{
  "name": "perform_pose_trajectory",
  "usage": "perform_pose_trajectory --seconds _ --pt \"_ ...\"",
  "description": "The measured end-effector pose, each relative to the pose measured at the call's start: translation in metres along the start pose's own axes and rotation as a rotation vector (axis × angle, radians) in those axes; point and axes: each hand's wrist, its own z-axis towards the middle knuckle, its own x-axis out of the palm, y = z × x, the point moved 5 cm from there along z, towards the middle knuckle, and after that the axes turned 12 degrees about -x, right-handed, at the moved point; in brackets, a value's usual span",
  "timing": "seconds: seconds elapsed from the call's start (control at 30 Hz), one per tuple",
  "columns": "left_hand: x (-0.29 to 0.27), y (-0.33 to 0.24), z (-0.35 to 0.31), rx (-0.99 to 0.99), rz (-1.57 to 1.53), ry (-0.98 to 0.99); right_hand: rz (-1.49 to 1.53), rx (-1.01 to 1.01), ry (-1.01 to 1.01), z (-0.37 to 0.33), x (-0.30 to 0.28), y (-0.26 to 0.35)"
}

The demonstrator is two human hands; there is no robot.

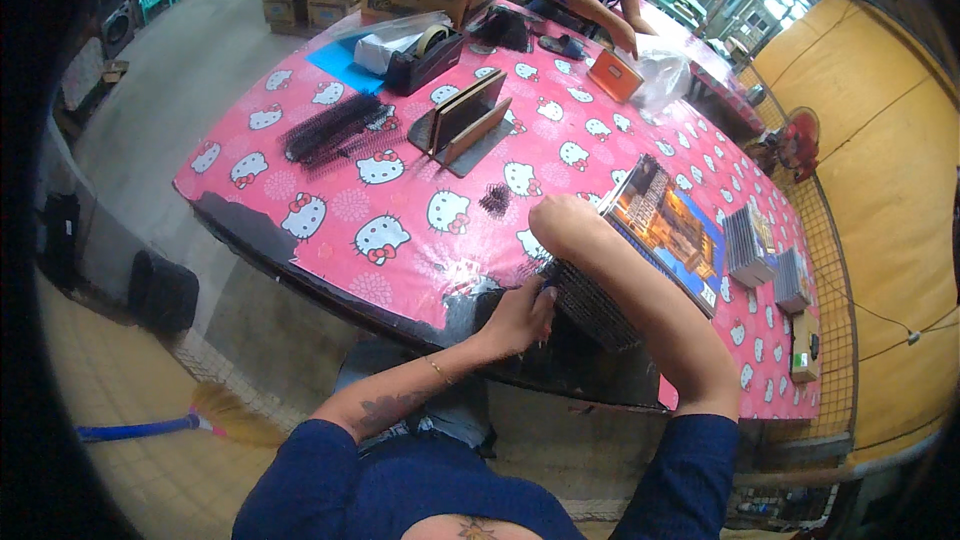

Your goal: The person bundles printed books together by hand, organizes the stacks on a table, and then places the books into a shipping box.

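"So, what's at the middle of it?"
"A dark ridged stack (598, 312), just below and right of the frame's centre, at the near edge of the tabletop (415, 280)."
"Gripped?"
"The left hand (518, 320) curls its fingers at the stack's left end; I can't tell whether they grasp it. The right hand (562, 226) bends over, fingers hidden."
"Beyond?"
"A colourful book (678, 225), right; a tape dispenser (425, 65), upper left."

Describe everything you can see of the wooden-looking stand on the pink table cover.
The stand has a flat, dark base and upright, brown-edged boards that look wooden, with a gap between: the left side taller, the right lower. It stands on the patterned table cover, right of the black coils. Neither the left hand nor right hand touches it.
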Motion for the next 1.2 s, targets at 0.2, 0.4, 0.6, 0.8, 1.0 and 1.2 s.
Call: perform_pose_trajectory --seconds 0.2,0.4,0.6,0.8,1.0,1.2 --pt "-0.005 0.015 0.014 0.160 0.095 -0.117 -0.066 -0.134 0.041 0.003 -0.002 0.014" --pt "0.000 0.007 0.005 -0.122 -0.053 0.034 -0.023 -0.060 -0.004 0.005 0.011 0.004" --pt "0.000 0.016 0.000 -0.116 -0.004 0.027 -0.028 -0.118 -0.109 0.011 0.005 0.009" --pt "0.002 0.017 0.008 -0.076 -0.004 -0.030 -0.028 -0.080 -0.005 0.011 0.017 0.006" --pt "0.001 0.016 -0.006 -0.054 0.037 -0.008 0.033 -0.110 -0.052 0.012 0.021 0.004" --pt "0.000 0.023 0.006 -0.063 -0.023 -0.067 -0.009 -0.135 0.009 0.011 0.017 0.013"
